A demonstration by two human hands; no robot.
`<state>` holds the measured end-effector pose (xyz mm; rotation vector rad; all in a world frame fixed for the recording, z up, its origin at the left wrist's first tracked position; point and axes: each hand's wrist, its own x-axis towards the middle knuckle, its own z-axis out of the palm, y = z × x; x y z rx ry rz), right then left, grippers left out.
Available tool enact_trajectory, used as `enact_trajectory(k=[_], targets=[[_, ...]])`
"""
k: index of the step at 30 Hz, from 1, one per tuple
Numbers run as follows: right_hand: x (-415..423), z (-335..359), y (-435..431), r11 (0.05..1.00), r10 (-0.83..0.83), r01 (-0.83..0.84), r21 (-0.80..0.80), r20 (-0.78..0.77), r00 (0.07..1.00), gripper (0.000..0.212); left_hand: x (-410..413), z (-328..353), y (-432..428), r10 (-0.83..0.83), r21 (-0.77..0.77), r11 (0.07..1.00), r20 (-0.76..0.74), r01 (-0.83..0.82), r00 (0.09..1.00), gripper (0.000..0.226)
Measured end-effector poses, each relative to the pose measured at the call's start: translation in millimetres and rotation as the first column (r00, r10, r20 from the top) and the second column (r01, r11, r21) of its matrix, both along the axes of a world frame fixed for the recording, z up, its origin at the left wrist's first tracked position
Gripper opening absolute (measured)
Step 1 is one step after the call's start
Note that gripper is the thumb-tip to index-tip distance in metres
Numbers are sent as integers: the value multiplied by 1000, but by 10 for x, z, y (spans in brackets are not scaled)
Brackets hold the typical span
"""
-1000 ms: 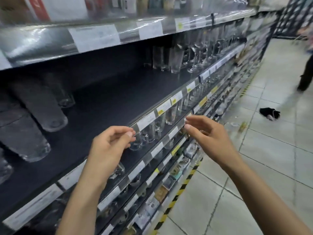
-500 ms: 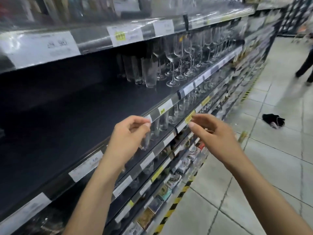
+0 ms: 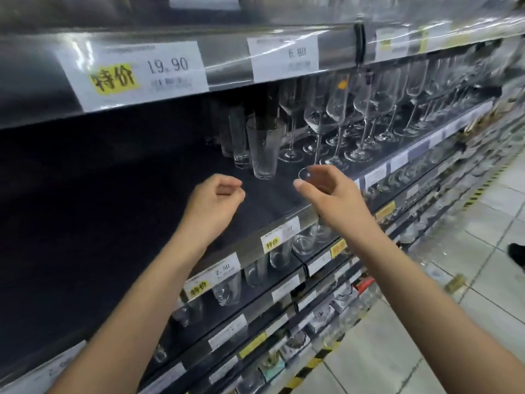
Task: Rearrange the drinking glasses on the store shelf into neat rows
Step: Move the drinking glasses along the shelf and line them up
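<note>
Both hands reach over the front edge of the dark shelf (image 3: 127,189) toward its glasses.

My left hand (image 3: 216,199) hovers loosely curled and empty just short of the tall tumbler (image 3: 262,149), which stands foremost of a few tumblers mid-shelf and is probably the one to pull into line. My right hand (image 3: 335,194) curves thumb and fingers around a clear round disc (image 3: 307,174), perhaps a glass foot; I cannot tell whether it grips. Stemmed wine glasses (image 3: 366,118) crowd the right end unevenly.
</note>
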<state>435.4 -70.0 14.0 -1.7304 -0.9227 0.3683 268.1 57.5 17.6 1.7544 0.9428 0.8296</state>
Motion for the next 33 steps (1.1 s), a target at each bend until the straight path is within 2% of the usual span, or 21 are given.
enact_trajectory(k=[6,12,14,17,20,22,24,26,27,30,33], targets=[[555,-53,814,994,75,-74,-80,10,997,53,558,42,557,118,1,993,7,-118,993,36],[767,-139,1392,965,252,-255,-59,-47,967,90,1069,-55,1034,192,49,980,5,-192,981,46],[823,-193,1535,958,283,-286,-36,-67,957,95,1169,-114,1168,204,41,978,16,-204,979,51],[906,-272,1710,947,319,-322,-16,-89,944,100,1276,-157,1259,226,26,974,42,-227,973,35],[953,-278,1802,932,357,-360,-34,-62,932,96,1374,-175,1295,212,98,971,68,-218,975,16],[979,-288,1831,927,370,-372,-40,-49,928,88,1427,-152,1302,215,108,969,71,-222,974,28],[1006,-279,1808,927,371,-373,-43,-51,927,82,1457,-127,1275,182,111,975,86,-191,979,21],[1038,-261,1756,926,375,-377,-30,-53,926,77,1471,-101,1239,160,119,978,97,-171,982,42],[1051,-246,1723,927,372,-374,-30,-58,926,75,1487,-68,1194,150,127,978,99,-162,984,41],[1083,-224,1640,921,386,-389,-22,-69,920,65,1512,-69,1168,187,125,973,62,-193,980,18],[1086,-223,1590,917,398,-400,-5,-87,913,69,1479,-110,1149,247,107,963,10,-246,969,24]])
